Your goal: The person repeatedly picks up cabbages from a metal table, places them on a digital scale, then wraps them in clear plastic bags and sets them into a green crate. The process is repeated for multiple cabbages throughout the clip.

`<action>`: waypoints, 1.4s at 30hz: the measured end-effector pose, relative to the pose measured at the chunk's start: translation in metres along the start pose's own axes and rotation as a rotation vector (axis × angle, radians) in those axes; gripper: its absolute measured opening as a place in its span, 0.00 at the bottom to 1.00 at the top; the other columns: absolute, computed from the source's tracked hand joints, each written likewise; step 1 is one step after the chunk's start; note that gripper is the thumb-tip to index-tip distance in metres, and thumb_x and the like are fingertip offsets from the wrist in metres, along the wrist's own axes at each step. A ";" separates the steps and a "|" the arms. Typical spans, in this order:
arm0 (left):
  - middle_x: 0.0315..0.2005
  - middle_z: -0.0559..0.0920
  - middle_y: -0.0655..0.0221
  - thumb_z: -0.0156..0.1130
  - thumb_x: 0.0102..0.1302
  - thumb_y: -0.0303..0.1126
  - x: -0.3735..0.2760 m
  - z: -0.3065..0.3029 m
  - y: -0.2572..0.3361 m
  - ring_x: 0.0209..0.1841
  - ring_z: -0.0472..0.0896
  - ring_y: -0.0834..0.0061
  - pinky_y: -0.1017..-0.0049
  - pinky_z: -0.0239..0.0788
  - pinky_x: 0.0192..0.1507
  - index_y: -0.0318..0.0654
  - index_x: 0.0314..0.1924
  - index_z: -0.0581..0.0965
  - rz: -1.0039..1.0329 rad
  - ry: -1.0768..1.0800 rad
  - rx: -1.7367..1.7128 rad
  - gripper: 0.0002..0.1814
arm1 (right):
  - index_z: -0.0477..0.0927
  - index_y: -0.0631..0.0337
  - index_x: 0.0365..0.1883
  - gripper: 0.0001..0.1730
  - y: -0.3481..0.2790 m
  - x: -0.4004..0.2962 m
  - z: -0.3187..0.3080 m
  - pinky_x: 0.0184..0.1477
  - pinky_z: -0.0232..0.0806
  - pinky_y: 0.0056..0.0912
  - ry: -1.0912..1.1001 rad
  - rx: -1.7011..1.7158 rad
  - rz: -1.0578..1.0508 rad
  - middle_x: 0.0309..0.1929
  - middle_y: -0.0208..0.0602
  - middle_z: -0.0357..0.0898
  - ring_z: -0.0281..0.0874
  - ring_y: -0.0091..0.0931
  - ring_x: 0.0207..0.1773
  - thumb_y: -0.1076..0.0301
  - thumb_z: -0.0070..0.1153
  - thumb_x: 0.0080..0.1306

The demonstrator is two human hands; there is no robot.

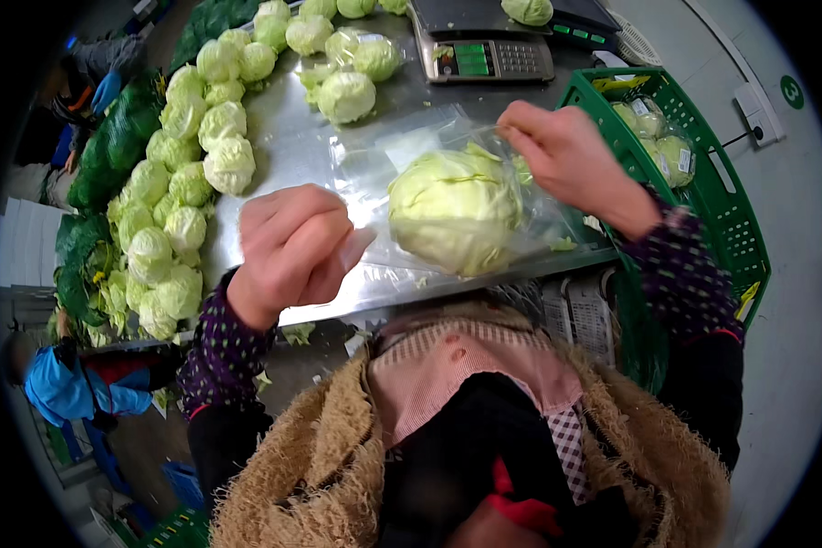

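Note:
A pale green cabbage sits before me near the front edge of the metal table, inside a clear plastic bag. At the bag's upper right, my right hand pinches the plastic film between thumb and fingers. My left hand is raised left of the cabbage, apart from it, with its fingers curled. Motion blurs the pale patch at its thumb, so I cannot tell whether it grips film.
Several loose cabbages line the table's left side. Beyond the bag stand another cabbage and a digital scale. A green crate at right holds bagged cabbages. Two people work at left, one in a blue garment.

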State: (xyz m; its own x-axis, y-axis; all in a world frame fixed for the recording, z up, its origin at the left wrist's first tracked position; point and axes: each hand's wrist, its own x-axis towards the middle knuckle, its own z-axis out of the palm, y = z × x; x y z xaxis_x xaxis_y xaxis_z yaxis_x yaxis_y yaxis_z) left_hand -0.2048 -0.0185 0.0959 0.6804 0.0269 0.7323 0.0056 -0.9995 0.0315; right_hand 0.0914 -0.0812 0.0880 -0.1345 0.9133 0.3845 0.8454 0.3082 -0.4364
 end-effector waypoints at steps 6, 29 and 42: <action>0.19 0.76 0.65 0.66 0.52 0.19 0.033 -0.023 -0.012 0.19 0.75 0.70 0.75 0.64 0.20 0.33 0.24 0.74 0.056 0.231 -0.003 0.07 | 0.79 0.66 0.36 0.06 -0.008 0.013 -0.044 0.30 0.67 0.30 0.000 -0.018 -0.120 0.25 0.45 0.77 0.78 0.32 0.26 0.72 0.53 0.68; 0.24 0.74 0.73 0.75 0.40 0.30 -0.098 0.044 0.142 0.21 0.75 0.75 0.75 0.66 0.20 0.41 0.25 0.73 -0.269 -0.145 0.009 0.16 | 0.82 0.62 0.36 0.09 -0.101 -0.126 0.093 0.35 0.70 0.40 -0.432 0.453 -0.298 0.31 0.38 0.78 0.78 0.40 0.33 0.68 0.62 0.59; 0.48 0.78 0.54 0.82 0.42 0.42 -0.151 0.014 0.126 0.45 0.82 0.63 0.71 0.78 0.43 0.36 0.53 0.75 -0.353 -0.056 0.079 0.39 | 0.72 0.61 0.48 0.22 0.007 -0.254 -0.085 0.46 0.71 0.29 -0.298 0.532 0.159 0.45 0.40 0.77 0.77 0.28 0.40 0.64 0.65 0.60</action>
State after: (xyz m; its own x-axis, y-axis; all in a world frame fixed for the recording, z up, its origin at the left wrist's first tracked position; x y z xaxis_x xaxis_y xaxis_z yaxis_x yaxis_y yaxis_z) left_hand -0.2971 -0.1491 -0.0203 0.6655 0.3716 0.6474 0.3021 -0.9272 0.2216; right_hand 0.1755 -0.3336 0.0560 -0.2314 0.9702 0.0722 0.5042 0.1831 -0.8439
